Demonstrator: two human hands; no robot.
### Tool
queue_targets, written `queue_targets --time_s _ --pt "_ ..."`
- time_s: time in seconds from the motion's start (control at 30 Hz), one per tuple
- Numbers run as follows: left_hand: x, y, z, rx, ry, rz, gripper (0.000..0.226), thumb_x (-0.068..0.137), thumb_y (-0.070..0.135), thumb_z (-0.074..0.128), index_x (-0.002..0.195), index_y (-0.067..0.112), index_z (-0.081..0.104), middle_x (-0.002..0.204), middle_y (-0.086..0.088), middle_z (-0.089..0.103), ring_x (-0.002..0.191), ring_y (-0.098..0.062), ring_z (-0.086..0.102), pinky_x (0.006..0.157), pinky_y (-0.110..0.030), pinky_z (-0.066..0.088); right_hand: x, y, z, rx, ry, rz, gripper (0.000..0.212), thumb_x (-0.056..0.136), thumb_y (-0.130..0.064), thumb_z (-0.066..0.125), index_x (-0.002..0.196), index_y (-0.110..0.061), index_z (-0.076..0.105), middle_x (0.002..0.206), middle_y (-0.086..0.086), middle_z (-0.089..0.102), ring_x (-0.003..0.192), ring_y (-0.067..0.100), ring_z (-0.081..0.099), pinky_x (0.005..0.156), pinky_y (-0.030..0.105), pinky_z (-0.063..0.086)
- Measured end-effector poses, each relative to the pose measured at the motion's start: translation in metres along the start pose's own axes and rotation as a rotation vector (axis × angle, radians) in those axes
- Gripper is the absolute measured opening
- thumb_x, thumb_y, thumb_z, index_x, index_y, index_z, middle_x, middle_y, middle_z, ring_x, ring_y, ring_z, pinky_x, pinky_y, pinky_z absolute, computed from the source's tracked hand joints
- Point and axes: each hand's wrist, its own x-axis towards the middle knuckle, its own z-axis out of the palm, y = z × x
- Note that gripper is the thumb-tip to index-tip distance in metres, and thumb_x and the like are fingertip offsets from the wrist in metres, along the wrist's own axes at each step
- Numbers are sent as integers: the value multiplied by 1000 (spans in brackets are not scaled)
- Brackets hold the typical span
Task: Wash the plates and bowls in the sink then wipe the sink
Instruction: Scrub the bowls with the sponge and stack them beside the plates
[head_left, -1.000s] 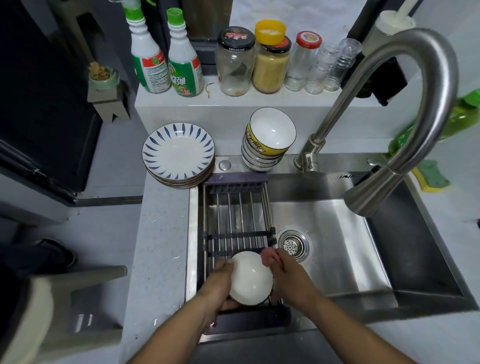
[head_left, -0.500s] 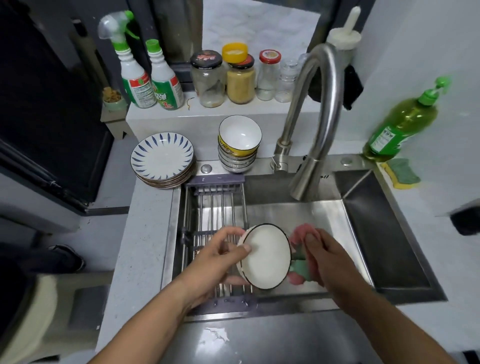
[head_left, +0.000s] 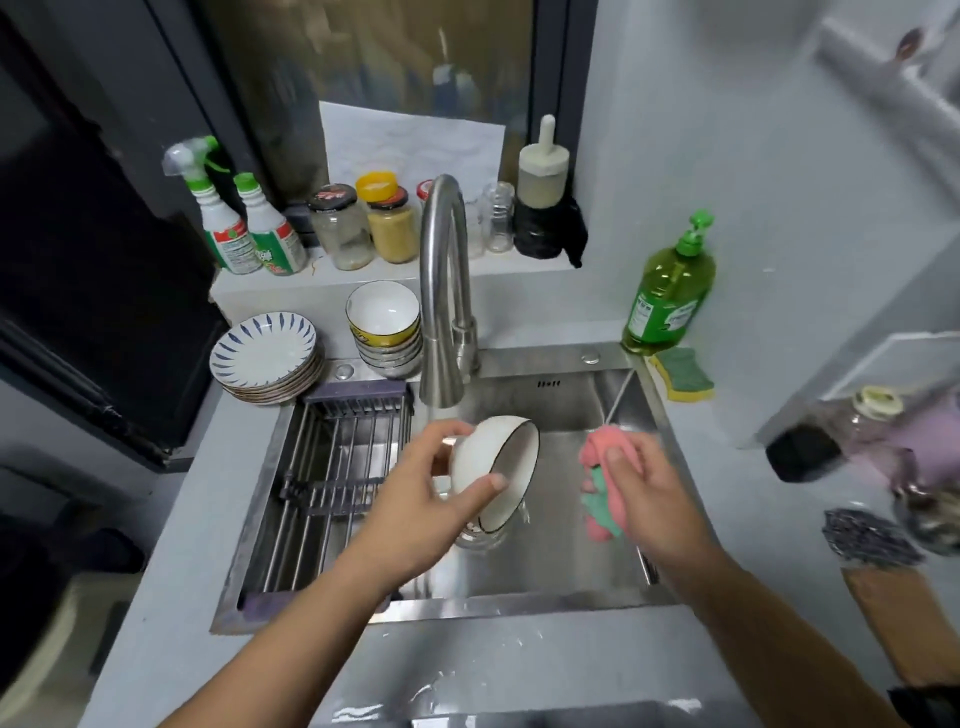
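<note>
Since the previous frame, the white ceramic bowl with a dark rim (head_left: 493, 467) has risen under the curved steel faucet (head_left: 441, 291), and the right hand (head_left: 644, 499) has drawn away from it. Now the left hand (head_left: 421, 499) tips the bowl on its side above the stainless sink (head_left: 571, 587), probably so rinse water drains out. Its grip wraps the bowl, thumb on the wall and fingers over the foot. The right grip bunches a pink and green cloth (head_left: 602, 483), held beside the bowl, apart from it.
</note>
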Motion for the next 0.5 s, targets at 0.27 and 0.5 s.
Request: queue_targets --time_s 0.27,0.5 --pt "7 60 2 258 81 223 54 75 57 77 123 50 53 126 12 55 114 5 53 97 -20 47 0 -48 -6 -276 -10 -292 40 102 -14 53 73 -40 64 84 -11 59 80 4 56 81 35 44" --pt "6 97 -2 -475 -6 -95 35 95 29 71 129 27 67 119 -20 65 94 -19 70 75 -48 63 3 -98 18 -390 57 -880 24 91 -11 72 106 -30 72 109 -3 56 102 -5 57 90 6 40"
